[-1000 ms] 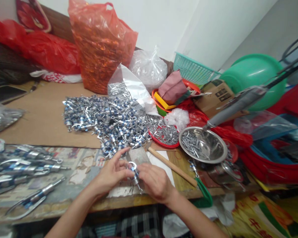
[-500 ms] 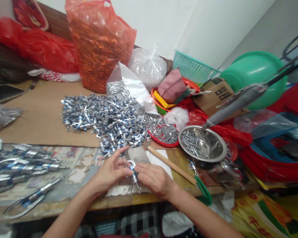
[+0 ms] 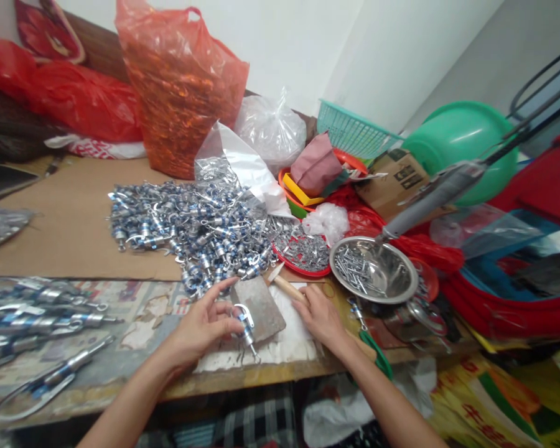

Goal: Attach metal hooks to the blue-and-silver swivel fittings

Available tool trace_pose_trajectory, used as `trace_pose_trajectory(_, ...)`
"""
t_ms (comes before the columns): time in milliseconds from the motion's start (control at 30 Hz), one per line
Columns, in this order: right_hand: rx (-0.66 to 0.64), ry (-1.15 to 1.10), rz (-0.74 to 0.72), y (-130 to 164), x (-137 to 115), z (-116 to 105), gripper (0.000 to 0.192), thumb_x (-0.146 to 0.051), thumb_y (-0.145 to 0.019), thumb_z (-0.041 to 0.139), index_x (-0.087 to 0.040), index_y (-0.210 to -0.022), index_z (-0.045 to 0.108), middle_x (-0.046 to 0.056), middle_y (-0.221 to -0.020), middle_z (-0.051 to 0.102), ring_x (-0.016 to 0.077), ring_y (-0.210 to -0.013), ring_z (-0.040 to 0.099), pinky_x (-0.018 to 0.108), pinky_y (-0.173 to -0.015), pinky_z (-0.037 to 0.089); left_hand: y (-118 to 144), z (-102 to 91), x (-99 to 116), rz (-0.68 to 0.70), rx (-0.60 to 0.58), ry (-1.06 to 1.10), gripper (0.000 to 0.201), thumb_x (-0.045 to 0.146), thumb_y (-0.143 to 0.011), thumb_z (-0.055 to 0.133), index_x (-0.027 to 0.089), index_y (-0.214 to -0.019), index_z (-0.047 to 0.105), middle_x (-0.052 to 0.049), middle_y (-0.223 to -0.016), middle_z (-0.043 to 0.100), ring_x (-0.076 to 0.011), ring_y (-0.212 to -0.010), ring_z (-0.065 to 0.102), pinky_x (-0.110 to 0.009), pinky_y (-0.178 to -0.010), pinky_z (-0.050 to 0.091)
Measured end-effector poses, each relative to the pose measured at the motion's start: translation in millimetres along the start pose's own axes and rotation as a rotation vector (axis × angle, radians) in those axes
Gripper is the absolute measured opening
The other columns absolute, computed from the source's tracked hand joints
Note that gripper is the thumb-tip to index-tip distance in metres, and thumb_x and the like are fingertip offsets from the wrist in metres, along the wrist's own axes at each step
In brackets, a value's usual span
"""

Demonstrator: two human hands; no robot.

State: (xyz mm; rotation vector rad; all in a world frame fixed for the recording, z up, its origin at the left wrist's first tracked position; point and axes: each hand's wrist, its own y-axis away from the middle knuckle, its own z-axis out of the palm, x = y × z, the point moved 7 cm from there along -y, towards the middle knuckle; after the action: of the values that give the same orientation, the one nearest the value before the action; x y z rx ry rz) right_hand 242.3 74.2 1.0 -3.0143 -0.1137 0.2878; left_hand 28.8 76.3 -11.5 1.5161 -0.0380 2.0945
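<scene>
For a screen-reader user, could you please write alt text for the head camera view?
At a cluttered table, the left hand holds a small metal hook fitting on a metal block, while the right hand rests on a wooden hammer handle. Behind lie a pile of fittings and a steel bowl.

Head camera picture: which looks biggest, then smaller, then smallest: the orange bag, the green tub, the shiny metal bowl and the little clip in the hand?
1. orange bag
2. green tub, though it stands farther away, so this is unsure
3. metal bowl
4. clip, pinched by the left hand
</scene>
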Motion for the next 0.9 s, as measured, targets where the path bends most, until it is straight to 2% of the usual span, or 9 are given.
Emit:
trace_pose_trajectory(100,0.085,-0.177,0.005,11.3,-6.1,-23.4,0.017,-0.024,-0.081,0.049,-0.017,-0.095,0.054,0.005,-0.088,0.06,0.0184,-0.079,0.058,0.029,-0.07,0.045,1.0,-0.6,-0.7,0.001,0.001,0.012,0.079,0.011,-0.059,0.067,0.021,-0.127,0.028,0.003,-0.07,0.06,-0.0114,-0.058,0.056,-0.023,-0.053,0.042)
trace_pose_trajectory(233,0.211,-0.376,-0.169,39.3,-36.0,-68.2,0.036,-0.021,-0.084,0.048,-0.022,-0.119,0.045,0.006,-0.105,0.059,0.0168,-0.093,0.057,0.027,-0.078,0.045,1.2,-2.5,-2.6,-0.006,0.015,0.032,0.079,0.009,-0.057,0.067,0.021,-0.126,0.03,0.003,-0.069,0.061,-0.0125,-0.06,0.058,-0.026,-0.058,0.045)
trace_pose_trajectory(300,0.257,-0.398,-0.262,53.6,-51.3,-81.6,0.045,-0.016,-0.085,0.047,-0.026,-0.128,0.038,0.005,-0.103,0.059,0.0149,-0.089,0.058,0.024,-0.076,0.045,0.3,-3.1,-3.1,0.0,0.023,0.037,0.08,0.009,-0.057,0.067,0.022,-0.126,0.03,0.003,-0.069,0.062,-0.0125,-0.06,0.058,-0.027,-0.06,0.045)
trace_pose_trajectory(367,0.229,-0.333,-0.326,64.0,-64.4,-80.1,0.049,-0.012,-0.085,0.043,-0.028,-0.13,0.035,0.004,-0.093,0.061,0.0134,-0.078,0.059,0.023,-0.068,0.047,-0.8,-2.6,-2.9,0.016,0.019,0.036,0.08,0.01,-0.058,0.068,0.021,-0.127,0.029,0.003,-0.068,0.063,-0.0126,-0.06,0.058,-0.027,-0.061,0.046)
trace_pose_trajectory(433,0.126,-0.211,-0.342,69.1,-72.4,-66.7,0.048,-0.009,-0.085,0.039,-0.026,-0.13,0.036,0.003,-0.082,0.061,0.0132,-0.067,0.058,0.022,-0.06,0.046,-1.3,-2.3,-2.2,0.032,0.015,0.03,0.082,0.01,-0.057,0.068,0.021,-0.128,0.028,0.003,-0.066,0.063,-0.0128,-0.06,0.058,-0.027,-0.06,0.046)
trace_pose_trajectory(533,0.047,-0.101,-0.315,70.4,-74.4,-52.7,0.048,-0.009,-0.084,0.037,-0.026,-0.128,0.04,0.003,-0.078,0.061,0.0142,-0.065,0.057,0.023,-0.057,0.046,-0.6,-3.2,-0.7,0.042,0.017,0.018,0.082,0.011,-0.058,0.069,0.02,-0.128,0.027,0.003,-0.065,0.063,-0.0122,-0.058,0.058,-0.026,-0.059,0.045)
trace_pose_trajectory(667,0.12,-0.16,-0.277,66.3,-75.0,-57.6,0.049,-0.009,-0.084,0.037,-0.027,-0.129,0.038,0.004,-0.083,0.062,0.014,-0.07,0.058,0.024,-0.063,0.047,-0.7,-3.4,-0.3,0.036,0.025,0.004,0.081,0.011,-0.058,0.068,0.021,-0.128,0.028,0.004,-0.064,0.063,-0.012,-0.057,0.057,-0.027,-0.059,0.045)
trace_pose_trajectory(767,0.016,-0.196,-0.252,59.0,-76.6,-48.9,0.046,-0.012,-0.085,0.038,-0.028,-0.128,0.04,0.003,-0.081,0.063,0.0144,-0.07,0.059,0.024,-0.063,0.048,-1.7,1.1,-0.3,0.03,0.027,-0.013,0.081,0.012,-0.057,0.068,0.02,-0.127,0.028,0.005,-0.062,0.062,-0.0118,-0.056,0.057,-0.026,-0.058,0.045)
trace_pose_trajectory(900,0.067,-0.392,-0.098,40.3,-50.6,-39.8,0.039,-0.023,-0.085,0.044,-0.025,-0.123,0.047,0.005,-0.1,0.064,0.0165,-0.087,0.06,0.027,-0.076,0.048,9.0,-5.2,14.7,0.041,0.082,-0.102,0.081,0.017,-0.055,0.07,0.019,-0.126,0.031,0.003,-0.065,0.061,-0.013,-0.059,0.058,-0.026,-0.058,0.047)
